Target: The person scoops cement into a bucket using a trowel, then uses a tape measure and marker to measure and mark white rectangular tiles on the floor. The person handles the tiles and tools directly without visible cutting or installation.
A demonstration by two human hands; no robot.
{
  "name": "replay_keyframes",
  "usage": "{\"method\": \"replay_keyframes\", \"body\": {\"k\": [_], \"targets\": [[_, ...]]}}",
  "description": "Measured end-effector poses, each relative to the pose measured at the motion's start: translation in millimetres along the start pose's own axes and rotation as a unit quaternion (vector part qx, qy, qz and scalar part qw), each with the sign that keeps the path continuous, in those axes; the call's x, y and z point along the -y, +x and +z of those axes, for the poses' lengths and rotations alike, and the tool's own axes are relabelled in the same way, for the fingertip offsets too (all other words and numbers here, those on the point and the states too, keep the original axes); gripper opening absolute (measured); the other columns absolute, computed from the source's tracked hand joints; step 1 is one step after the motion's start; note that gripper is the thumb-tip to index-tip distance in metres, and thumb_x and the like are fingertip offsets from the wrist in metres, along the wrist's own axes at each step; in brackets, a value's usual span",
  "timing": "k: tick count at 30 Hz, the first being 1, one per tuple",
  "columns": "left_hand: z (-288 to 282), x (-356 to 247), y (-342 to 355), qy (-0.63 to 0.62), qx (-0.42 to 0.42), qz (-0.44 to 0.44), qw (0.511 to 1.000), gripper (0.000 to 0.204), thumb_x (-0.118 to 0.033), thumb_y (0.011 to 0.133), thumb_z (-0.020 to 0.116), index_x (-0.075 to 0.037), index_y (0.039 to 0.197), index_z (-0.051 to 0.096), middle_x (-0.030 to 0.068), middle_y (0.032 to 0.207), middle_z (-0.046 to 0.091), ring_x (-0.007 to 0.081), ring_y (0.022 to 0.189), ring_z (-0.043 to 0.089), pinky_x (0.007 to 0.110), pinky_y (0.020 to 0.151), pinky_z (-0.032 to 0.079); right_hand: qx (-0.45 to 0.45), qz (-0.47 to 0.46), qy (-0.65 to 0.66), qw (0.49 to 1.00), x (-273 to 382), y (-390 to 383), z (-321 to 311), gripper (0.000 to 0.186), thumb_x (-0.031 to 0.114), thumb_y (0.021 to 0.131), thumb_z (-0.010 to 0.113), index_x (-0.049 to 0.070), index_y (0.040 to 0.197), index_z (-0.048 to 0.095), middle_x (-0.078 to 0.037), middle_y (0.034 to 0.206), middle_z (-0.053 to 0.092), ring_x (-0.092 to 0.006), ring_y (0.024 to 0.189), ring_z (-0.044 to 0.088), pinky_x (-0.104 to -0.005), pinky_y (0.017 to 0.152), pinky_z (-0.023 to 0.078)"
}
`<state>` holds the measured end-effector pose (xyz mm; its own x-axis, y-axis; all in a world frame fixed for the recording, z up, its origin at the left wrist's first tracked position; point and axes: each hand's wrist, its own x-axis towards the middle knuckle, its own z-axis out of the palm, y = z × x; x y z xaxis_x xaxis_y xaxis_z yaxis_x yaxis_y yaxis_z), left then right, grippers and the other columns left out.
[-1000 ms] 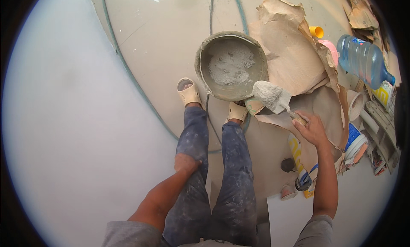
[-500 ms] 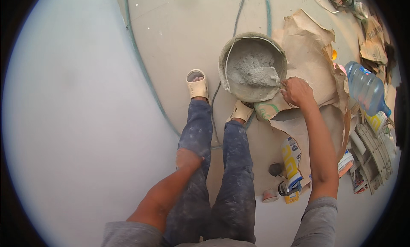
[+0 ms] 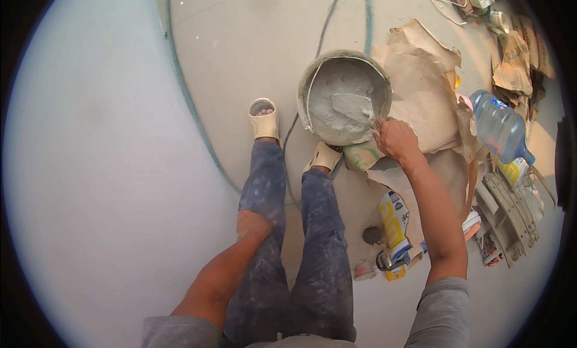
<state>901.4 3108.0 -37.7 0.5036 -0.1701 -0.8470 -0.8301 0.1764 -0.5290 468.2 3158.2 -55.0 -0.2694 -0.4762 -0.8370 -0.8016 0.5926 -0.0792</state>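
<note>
A round bucket [image 3: 305,116] with a thin wire handle holds grey wet mortar [image 3: 342,78]. My right hand [image 3: 396,138] is closed round the handle of a trowel at the bucket's near right rim. The trowel's blade [image 3: 351,109] lies in the mortar, coated with it. Bent over my left knee, my left hand [image 3: 255,225] rests on the dusty dark trousers, thumb apart and holding nothing; its other fingertips are partly hidden.
Torn brown paper [image 3: 415,89] spreads right of the bucket. Beyond it lie a large blue water bottle [image 3: 502,125] and slatted pieces [image 3: 508,218]. A green hose [image 3: 186,92] curves along the floor at left. My clogs [image 3: 264,122] stand close to the bucket.
The trowel blade has sunk lower and pressed into the mortar, whose surface looks smoother. My right hand stays on the trowel; the whole view has shifted slightly. My left hand remains on the knee.
</note>
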Motion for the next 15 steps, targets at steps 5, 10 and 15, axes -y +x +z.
{"method": "replay_keyframes", "body": {"k": [5, 10, 15], "targets": [[-2.6, 1.8, 3.5, -0.016, 0.006, 0.014, 1.000, 0.116, -0.056, 0.071, 0.090, 0.010, 0.147, 0.033, 0.0200, 0.143, 0.051, 0.0338, 0.129, 0.059, 0.043, 0.104, 0.052, 0.014, 0.041, -0.016, 0.999, 9.3, 11.4, 14.8, 0.032, 0.029, 0.096, 0.064, 0.004, 0.116, 0.065, -0.022, 0.109, 0.068, -0.0432, 0.104, 0.067, -0.0541, 0.088, 0.055], [-0.9, -0.8, -0.6, 0.015, -0.021, -0.011, 1.000, 0.115, -0.056, 0.071, 0.090, 0.010, 0.147, 0.033, 0.0199, 0.143, 0.051, 0.0345, 0.128, 0.059, 0.043, 0.103, 0.052, -0.067, 0.116, 0.048, 0.990, 12.3, 1.9, 12.5, 0.033, 0.025, 0.098, 0.059, 0.004, 0.124, 0.060, -0.025, 0.117, 0.063, -0.0453, 0.106, 0.066, -0.0566, 0.088, 0.055], [-3.2, -2.5, -2.1, 0.016, -0.025, -0.014, 0.999, 0.117, -0.057, 0.069, 0.090, 0.011, 0.146, 0.034, 0.0196, 0.141, 0.052, 0.0346, 0.127, 0.060, 0.043, 0.102, 0.052, -0.093, 0.112, 0.092, 0.985, 46.6, 21.0, 14.8, 0.032, 0.015, 0.099, 0.052, 0.003, 0.129, 0.055, -0.029, 0.124, 0.057, -0.0480, 0.105, 0.066, -0.0569, 0.089, 0.054]]}}
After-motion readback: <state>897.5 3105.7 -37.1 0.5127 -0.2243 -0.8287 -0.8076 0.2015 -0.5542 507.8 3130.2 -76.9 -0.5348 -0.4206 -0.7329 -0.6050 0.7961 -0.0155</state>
